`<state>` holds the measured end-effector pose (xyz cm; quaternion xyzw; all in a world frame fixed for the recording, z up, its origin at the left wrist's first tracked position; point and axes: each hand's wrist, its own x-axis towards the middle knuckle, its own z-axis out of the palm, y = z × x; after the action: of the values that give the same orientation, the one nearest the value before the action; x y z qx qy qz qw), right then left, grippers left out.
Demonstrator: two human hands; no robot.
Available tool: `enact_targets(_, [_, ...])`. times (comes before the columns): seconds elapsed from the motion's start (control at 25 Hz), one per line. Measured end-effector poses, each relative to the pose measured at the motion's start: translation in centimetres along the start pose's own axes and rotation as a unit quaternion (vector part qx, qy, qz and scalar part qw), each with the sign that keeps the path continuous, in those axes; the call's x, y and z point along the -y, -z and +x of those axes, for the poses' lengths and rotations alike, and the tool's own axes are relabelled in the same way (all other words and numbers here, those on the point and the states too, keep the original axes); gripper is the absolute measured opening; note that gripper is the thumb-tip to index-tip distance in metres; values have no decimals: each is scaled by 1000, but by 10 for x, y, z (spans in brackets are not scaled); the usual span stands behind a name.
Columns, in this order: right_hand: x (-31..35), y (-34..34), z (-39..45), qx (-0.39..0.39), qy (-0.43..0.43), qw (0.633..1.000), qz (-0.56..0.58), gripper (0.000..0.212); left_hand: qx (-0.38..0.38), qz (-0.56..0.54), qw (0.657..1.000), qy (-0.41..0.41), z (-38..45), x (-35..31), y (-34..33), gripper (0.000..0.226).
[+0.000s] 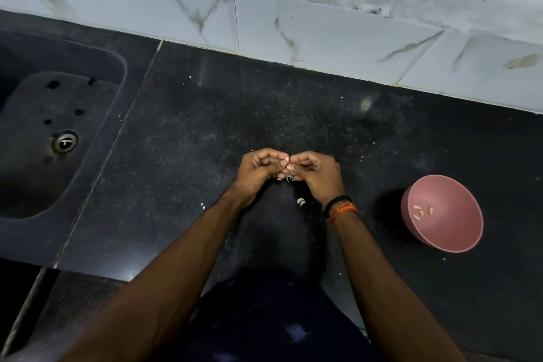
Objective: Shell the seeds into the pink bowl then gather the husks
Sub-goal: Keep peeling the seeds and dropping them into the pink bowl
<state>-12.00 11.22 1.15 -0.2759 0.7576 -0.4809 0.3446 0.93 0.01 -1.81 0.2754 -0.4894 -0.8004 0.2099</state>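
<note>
— What's going on at the counter (pixel 205 126)?

— Both hands are up together over the dark top, knuckles almost meeting. The left hand (pixel 258 173) has its fingers curled in, and a pale seed (pixel 286 159) sits pinched at the fingertips. The right hand (pixel 316 175) is curled too, its fingertips closed on that same seed from the other side.

— Any husks about?

— A little wisp of husk (pixel 289 177) hangs just under the two thumbs. I can't tell which hand has it, or whether it is only caught between them. Two pale bits (pixel 301 202) lie on the counter near the right wrist, and small white flecks are scattered over the stone.

— And the bowl?

— The bowl (pixel 458 241) stands to the right, well apart from the hands, on the counter. A few kernels (pixel 421 211) lie inside on its pink wall.

— What else?

— A dark sink (pixel 97 73) is to the left, with a metal drain (pixel 65 141). Marbled white tiles (pixel 323 38) run along the back. The right wrist wears a black band (pixel 338 203) and an orange thread (pixel 343 211).
</note>
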Motion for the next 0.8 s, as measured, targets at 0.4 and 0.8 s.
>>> enact_targets(0.4, [-5, 4, 6, 4, 38, 997, -69, 9, -16, 34, 999, -18, -1, 2, -2, 17])
enact_targets(0.8, [-8, 3, 7, -2, 107, 975, -194, 12, -3, 60, 998, -8, 1, 0, -1, 13])
